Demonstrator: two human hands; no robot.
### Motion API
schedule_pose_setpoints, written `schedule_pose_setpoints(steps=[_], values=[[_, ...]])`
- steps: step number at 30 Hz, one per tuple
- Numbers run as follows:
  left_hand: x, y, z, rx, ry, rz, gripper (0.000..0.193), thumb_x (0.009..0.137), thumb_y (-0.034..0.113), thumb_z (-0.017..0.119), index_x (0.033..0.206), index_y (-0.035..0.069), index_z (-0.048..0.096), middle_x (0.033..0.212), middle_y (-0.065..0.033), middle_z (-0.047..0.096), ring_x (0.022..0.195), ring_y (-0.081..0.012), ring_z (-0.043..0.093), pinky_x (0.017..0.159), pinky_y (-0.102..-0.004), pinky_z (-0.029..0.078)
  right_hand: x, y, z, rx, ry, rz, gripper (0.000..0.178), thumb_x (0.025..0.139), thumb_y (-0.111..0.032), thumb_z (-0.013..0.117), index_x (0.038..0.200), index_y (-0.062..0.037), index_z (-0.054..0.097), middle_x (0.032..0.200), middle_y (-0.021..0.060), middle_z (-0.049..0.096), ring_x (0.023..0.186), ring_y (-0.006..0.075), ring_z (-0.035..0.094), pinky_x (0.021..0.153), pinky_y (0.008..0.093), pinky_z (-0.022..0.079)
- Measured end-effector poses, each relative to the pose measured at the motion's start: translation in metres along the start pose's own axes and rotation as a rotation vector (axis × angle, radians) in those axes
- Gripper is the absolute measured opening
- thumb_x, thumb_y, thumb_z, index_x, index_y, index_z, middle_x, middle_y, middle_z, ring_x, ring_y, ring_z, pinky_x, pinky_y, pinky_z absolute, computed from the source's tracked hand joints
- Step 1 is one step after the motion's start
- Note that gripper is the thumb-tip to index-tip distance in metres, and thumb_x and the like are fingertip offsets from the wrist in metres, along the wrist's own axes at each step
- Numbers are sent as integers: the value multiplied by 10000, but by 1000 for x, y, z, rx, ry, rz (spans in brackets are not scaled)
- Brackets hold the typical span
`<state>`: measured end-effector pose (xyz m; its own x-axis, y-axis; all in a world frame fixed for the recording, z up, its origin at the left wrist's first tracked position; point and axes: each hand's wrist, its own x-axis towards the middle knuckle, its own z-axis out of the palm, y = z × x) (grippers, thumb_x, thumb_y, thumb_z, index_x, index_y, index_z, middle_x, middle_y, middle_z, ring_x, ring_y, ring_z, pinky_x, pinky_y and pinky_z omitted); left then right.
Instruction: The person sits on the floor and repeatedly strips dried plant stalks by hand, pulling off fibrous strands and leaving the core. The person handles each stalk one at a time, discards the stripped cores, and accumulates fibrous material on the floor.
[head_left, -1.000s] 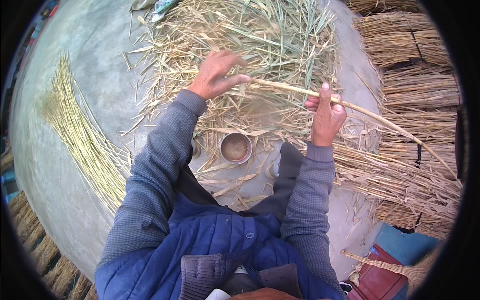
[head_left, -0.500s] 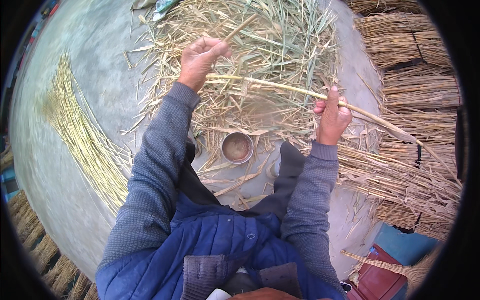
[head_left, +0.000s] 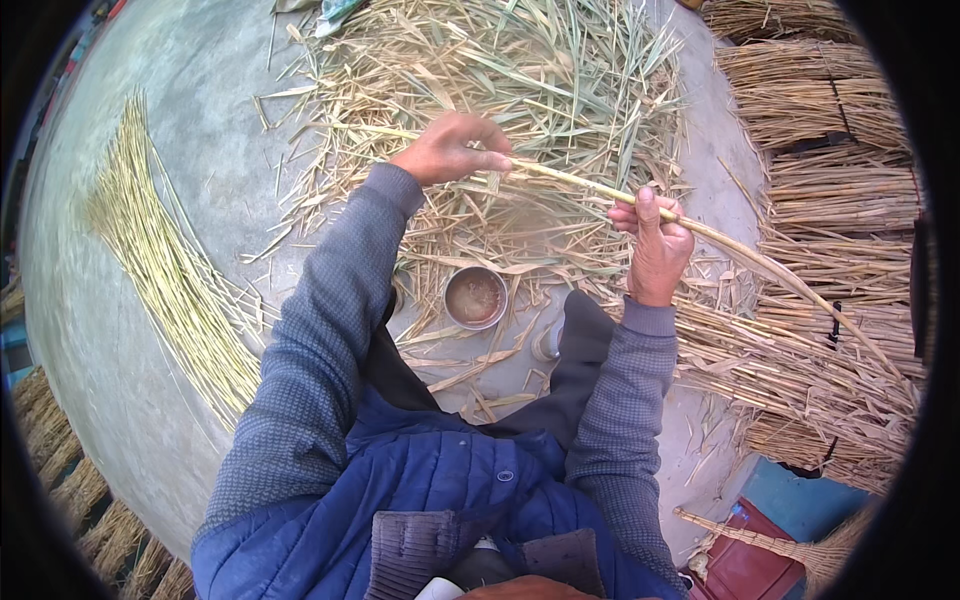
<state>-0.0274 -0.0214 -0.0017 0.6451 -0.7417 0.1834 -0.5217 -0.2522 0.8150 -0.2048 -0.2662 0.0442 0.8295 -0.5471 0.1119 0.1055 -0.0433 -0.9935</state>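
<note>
A long, thin reed-like stalk (head_left: 575, 180) slants across the space in front of me, yellow-green on the left and dry tan toward the right. My right hand (head_left: 655, 245) is closed round it, thumb on top. Farther left, my left hand (head_left: 452, 148) has thumb and fingers pinched on the same stalk, next to a small pale shred of leaf sheath; the fingertips are slightly blurred. The stalk's thick, sheathed end bends down over the bundles on the right. Beneath both hands lies a heap of stripped leaves (head_left: 520, 70).
A metal bowl (head_left: 476, 298) with brownish contents stands between my legs. To the left lies a sheaf of bare yellow stalks (head_left: 175, 270). Loose unstripped stalks (head_left: 770, 350) and tied bundles (head_left: 800, 95) line the right side. A hand broom (head_left: 790, 545) rests at the lower right.
My left hand has come down and right onto the stalk; the strip it held up before no longer shows in it. My right hand keeps its hold, slightly lower.
</note>
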Motion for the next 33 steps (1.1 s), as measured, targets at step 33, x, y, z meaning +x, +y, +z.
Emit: schedule_pose_setpoints(steps=[33], values=[[4,16,49,-18,21,60,366,824,269,819,1095,37,737,922,-103,742,834,-216,683,740,-343,522,-1,17,16,150,-81,158,305,944,-231,731,1083,18,624,1004,151,725,870,214,734,738,287,604]])
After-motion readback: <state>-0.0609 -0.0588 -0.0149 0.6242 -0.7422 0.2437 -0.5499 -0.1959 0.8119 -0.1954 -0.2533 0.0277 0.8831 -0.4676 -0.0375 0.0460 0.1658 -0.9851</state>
